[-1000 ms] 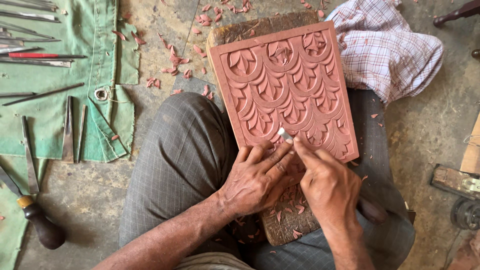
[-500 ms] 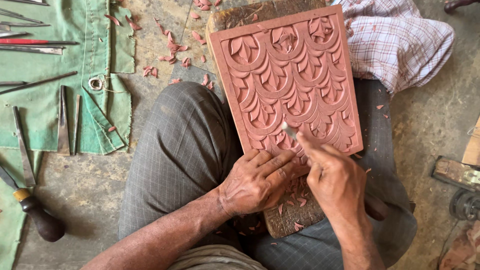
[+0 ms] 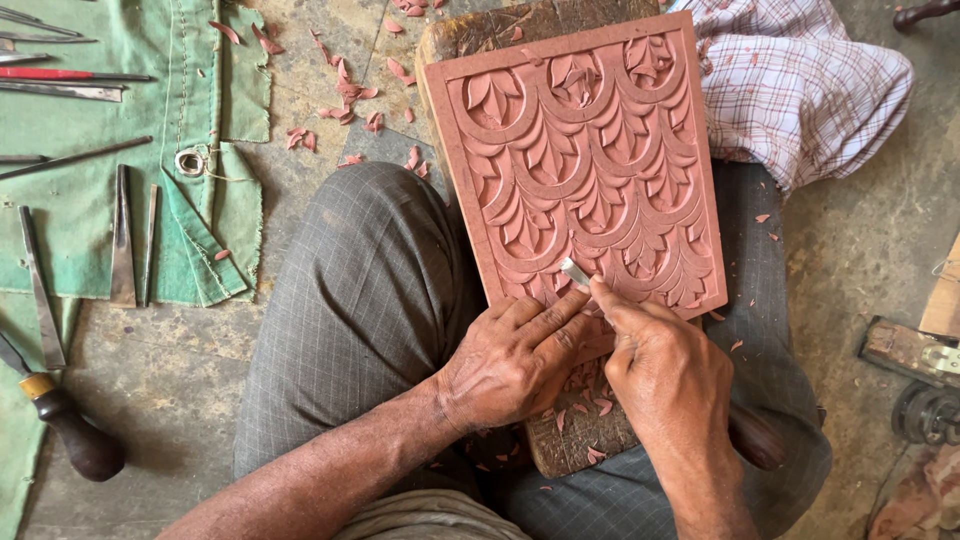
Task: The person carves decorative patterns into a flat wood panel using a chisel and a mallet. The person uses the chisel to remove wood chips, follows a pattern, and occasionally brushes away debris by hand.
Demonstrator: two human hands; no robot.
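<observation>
The carved reddish panel lies on a wooden block across the person's lap. A small metal blade touches its lower edge, pinched in the closed right hand. The left hand rests beside it, fingers curled, seemingly steadying the blade. Shavings litter the floor near tools on green cloth.

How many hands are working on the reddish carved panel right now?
2. The left hand rests at the reddish carved panel's lower edge; the right hand beside it holds a small metal carving tool against the carving. No other hands show.
</observation>
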